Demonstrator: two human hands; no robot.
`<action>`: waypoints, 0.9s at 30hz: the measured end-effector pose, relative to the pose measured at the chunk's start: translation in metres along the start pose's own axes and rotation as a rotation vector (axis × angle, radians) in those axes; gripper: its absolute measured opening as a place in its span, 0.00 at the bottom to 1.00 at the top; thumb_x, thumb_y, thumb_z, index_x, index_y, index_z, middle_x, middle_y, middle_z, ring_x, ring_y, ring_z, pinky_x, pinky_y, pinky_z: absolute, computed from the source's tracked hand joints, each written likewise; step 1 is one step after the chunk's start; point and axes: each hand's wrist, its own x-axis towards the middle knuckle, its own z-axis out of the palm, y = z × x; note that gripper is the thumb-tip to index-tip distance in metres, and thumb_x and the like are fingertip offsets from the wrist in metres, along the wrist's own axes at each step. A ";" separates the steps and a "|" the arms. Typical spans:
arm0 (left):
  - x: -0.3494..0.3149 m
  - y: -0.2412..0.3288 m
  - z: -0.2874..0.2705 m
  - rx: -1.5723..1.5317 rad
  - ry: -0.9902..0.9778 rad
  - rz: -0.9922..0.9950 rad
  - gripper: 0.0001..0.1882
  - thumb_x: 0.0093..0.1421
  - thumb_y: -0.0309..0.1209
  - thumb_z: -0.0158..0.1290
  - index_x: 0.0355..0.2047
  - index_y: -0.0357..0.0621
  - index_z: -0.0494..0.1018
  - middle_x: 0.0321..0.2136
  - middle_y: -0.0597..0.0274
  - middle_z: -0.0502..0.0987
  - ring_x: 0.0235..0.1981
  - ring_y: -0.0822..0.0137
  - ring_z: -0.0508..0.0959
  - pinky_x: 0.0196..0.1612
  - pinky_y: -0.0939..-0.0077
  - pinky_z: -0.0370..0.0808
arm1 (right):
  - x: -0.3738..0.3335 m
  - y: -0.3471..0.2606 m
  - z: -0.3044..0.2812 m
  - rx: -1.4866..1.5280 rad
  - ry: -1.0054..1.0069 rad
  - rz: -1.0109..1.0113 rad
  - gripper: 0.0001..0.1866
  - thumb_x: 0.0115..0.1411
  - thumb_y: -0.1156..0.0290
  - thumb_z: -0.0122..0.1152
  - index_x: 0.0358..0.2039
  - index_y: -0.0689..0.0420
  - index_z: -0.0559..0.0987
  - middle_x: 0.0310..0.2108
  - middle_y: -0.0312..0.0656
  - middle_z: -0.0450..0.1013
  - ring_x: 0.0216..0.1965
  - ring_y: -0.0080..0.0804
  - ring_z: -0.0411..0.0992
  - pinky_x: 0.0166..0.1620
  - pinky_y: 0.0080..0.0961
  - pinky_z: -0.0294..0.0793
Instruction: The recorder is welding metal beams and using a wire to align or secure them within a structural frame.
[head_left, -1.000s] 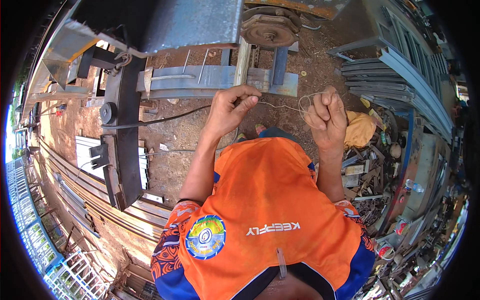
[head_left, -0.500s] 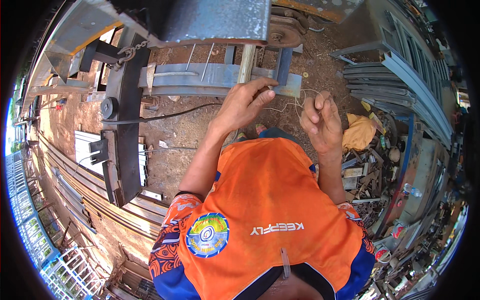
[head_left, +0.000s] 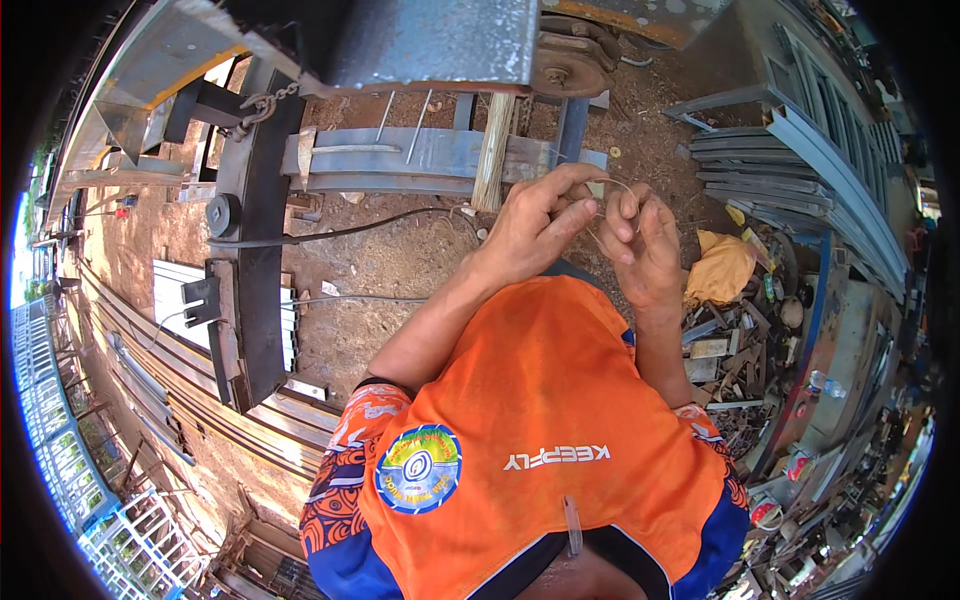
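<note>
A thin, pale strand point(head_left: 619, 183), string or fine wire, loops between my two hands in front of my chest. My left hand point(head_left: 545, 222) pinches the strand between thumb and fingertips, its back turned up. Close beside it on the right, my right hand point(head_left: 645, 240) has its fingers curled around another stretch of the same strand. The fingertips of both hands nearly meet, and the strand's ends are hard to make out. Just beyond my left hand stand a wooden stick point(head_left: 491, 150) and a grey metal beam point(head_left: 420, 148).
A large steel piece point(head_left: 430, 45) overhangs at the top. At left stands a dark steel column point(head_left: 245, 300) with a chain point(head_left: 262, 105). Stacked metal frames point(head_left: 750, 165), a yellow cloth point(head_left: 722, 266) and a scrap heap point(head_left: 735, 350) lie at right. A black cable point(head_left: 340, 232) crosses the ground.
My left hand has moved right, close to my right hand. The strand, loose between them before, now bends in a tighter loop. My right hand has barely moved.
</note>
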 end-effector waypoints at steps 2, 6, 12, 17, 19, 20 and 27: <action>-0.001 -0.001 0.006 0.111 0.081 0.123 0.15 0.69 0.27 0.50 0.54 0.37 0.72 0.27 0.68 0.72 0.27 0.79 0.69 0.29 0.82 0.68 | 0.000 0.001 0.003 0.149 0.036 -0.031 0.16 0.72 0.56 0.51 0.39 0.59 0.72 0.27 0.36 0.64 0.21 0.17 0.56 0.24 0.14 0.56; -0.004 -0.007 0.016 0.048 0.113 0.041 0.15 0.71 0.30 0.48 0.54 0.36 0.72 0.27 0.68 0.72 0.28 0.77 0.70 0.32 0.81 0.69 | 0.004 -0.004 0.004 0.291 -0.008 -0.022 0.16 0.73 0.58 0.50 0.45 0.60 0.73 0.28 0.36 0.65 0.20 0.17 0.56 0.23 0.14 0.56; -0.004 -0.010 0.025 0.045 0.134 0.136 0.14 0.72 0.33 0.46 0.51 0.36 0.71 0.25 0.55 0.75 0.26 0.68 0.75 0.31 0.71 0.73 | 0.001 0.003 0.010 -0.450 0.272 -0.090 0.17 0.71 0.62 0.53 0.51 0.63 0.74 0.20 0.31 0.63 0.16 0.14 0.53 0.20 0.12 0.52; -0.010 -0.012 0.022 -0.034 -0.009 -0.033 0.14 0.72 0.36 0.47 0.48 0.37 0.70 0.22 0.60 0.71 0.24 0.72 0.71 0.29 0.73 0.71 | 0.000 0.000 -0.002 -0.241 0.308 -0.073 0.14 0.72 0.65 0.51 0.42 0.64 0.76 0.17 0.28 0.60 0.16 0.12 0.51 0.19 0.13 0.50; -0.012 -0.021 0.026 -0.146 -0.030 -0.050 0.14 0.72 0.36 0.46 0.48 0.38 0.71 0.22 0.67 0.67 0.22 0.77 0.66 0.27 0.79 0.68 | 0.000 -0.008 -0.007 -0.141 0.295 -0.038 0.13 0.72 0.65 0.50 0.40 0.63 0.76 0.17 0.28 0.60 0.15 0.12 0.51 0.19 0.13 0.50; -0.012 -0.023 0.028 -0.255 -0.051 -0.068 0.14 0.73 0.36 0.46 0.48 0.38 0.71 0.22 0.73 0.64 0.21 0.81 0.61 0.25 0.84 0.65 | 0.000 -0.011 -0.008 -0.038 0.283 -0.003 0.13 0.73 0.65 0.49 0.38 0.62 0.75 0.17 0.28 0.59 0.15 0.12 0.50 0.19 0.13 0.50; -0.010 -0.016 0.022 -0.621 -0.099 -0.188 0.15 0.73 0.39 0.44 0.45 0.38 0.71 0.18 0.76 0.57 0.19 0.81 0.54 0.24 0.85 0.62 | -0.001 -0.010 -0.015 0.119 0.187 0.025 0.14 0.74 0.64 0.47 0.39 0.61 0.75 0.17 0.28 0.57 0.15 0.13 0.49 0.19 0.13 0.51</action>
